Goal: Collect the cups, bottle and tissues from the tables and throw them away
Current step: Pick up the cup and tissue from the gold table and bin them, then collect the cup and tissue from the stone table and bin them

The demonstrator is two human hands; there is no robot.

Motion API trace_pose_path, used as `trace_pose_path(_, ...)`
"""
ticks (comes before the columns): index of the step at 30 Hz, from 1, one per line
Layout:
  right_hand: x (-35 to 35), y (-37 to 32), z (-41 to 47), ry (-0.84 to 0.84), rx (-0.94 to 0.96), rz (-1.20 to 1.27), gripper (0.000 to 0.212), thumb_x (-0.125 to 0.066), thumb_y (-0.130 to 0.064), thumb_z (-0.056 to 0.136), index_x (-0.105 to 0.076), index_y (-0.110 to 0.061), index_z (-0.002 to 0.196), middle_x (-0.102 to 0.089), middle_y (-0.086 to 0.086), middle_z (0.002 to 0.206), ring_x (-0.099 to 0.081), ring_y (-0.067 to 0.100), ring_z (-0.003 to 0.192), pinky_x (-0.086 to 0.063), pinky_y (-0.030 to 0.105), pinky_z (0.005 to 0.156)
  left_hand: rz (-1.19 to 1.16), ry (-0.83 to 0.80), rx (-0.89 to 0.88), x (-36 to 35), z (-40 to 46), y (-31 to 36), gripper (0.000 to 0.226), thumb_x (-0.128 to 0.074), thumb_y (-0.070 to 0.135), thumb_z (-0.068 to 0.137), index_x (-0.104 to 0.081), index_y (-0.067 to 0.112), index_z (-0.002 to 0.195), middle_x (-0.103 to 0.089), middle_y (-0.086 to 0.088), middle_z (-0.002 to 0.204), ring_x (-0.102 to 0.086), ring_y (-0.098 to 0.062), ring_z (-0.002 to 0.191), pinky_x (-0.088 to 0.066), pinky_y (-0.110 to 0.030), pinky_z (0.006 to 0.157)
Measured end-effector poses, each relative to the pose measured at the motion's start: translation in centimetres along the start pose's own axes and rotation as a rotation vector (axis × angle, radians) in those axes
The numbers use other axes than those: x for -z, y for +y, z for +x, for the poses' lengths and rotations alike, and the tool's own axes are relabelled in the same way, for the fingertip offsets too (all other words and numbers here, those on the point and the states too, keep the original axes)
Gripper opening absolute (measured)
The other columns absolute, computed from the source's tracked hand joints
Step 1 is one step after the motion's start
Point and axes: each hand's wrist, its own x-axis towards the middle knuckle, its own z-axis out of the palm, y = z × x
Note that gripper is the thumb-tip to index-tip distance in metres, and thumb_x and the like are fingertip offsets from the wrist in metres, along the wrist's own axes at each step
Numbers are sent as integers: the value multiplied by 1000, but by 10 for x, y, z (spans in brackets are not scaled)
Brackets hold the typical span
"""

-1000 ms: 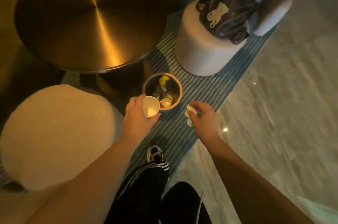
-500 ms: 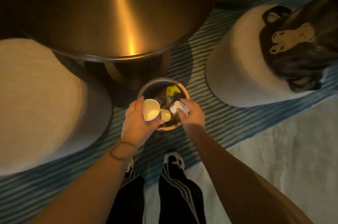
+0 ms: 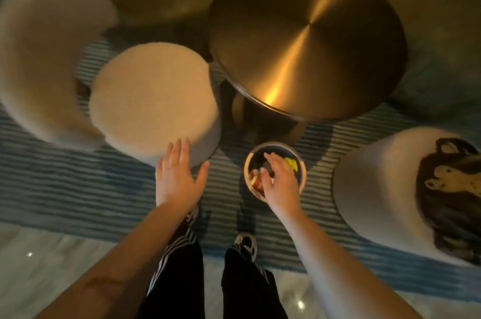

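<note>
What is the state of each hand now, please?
Left hand: open, fingers straight, holding nothing.
Right hand: over the bin, fingers relaxed, nothing seen in it.

A round brushed-brass table top (image 3: 307, 40) is catching a bright streak of light at twelve to one o'clock, and its brass pedestal base (image 3: 263, 123) is showing beneath its near edge. A round cream upholstered stool (image 3: 153, 97) is standing at ten o'clock, just beside the table, with a curved cream upholstered chair back (image 3: 44, 40) wrapping round its far left side. Another pale round stool (image 3: 377, 188) is sitting at three o'clock, carrying a dark bag with a pale bear figure (image 3: 453, 193) on it. A blue-and-white striped rug (image 3: 78, 188) is lying under all the furniture, and pale glossy floor (image 3: 52, 266) is showing at seven o'clock.
</note>
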Motion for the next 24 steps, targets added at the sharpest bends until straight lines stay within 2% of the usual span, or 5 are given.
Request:
trace_pose_path(8,-33,-204,4,-274,489,-15,38,-51,-25,94,-52,-13,131,-50,11,138,-41,24,130,-27,28,109,-14,306,427,145,-59,-108,77,-26,65,91,-14,19,151,-19,-5,157,-9,-21,145,-14,-47,116)
trace_pose_path(13,-99,-324,15,-395,716,-77,42,-46,-34,96,-49,-17,134,-48,5,141,-38,19,131,-27,26,104,-36,433,630,202,-74,-197,78,-25,65,91,-14,18,152,-18,-5,158,-6,-19,145,-10,-46,116)
trace_pose_path(15,-133,-371,22,-452,765,-76,42,-43,-37,96,-48,-20,135,-46,0,142,-37,16,131,-27,25,104,-50,471,708,219,-73,-238,78,-26,66,90,-14,19,152,-18,-3,158,-6,-18,145,-8,-45,117)
trace_pose_path(19,-207,-471,44,-489,850,-61,39,-43,-32,98,-49,-17,134,-46,2,142,-36,17,132,-24,24,107,-80,484,828,255,-55,-341,81,-24,69,88,-13,20,152,-16,-2,158,-4,-17,145,-7,-44,117)
trace_pose_path(24,-286,-595,77,-451,831,-81,40,-44,-29,98,-50,-14,135,-45,7,144,-37,21,134,-28,32,110,-78,432,874,327,-9,-472,82,-24,70,87,-12,20,151,-16,-2,158,-4,-17,145,-7,-45,117)
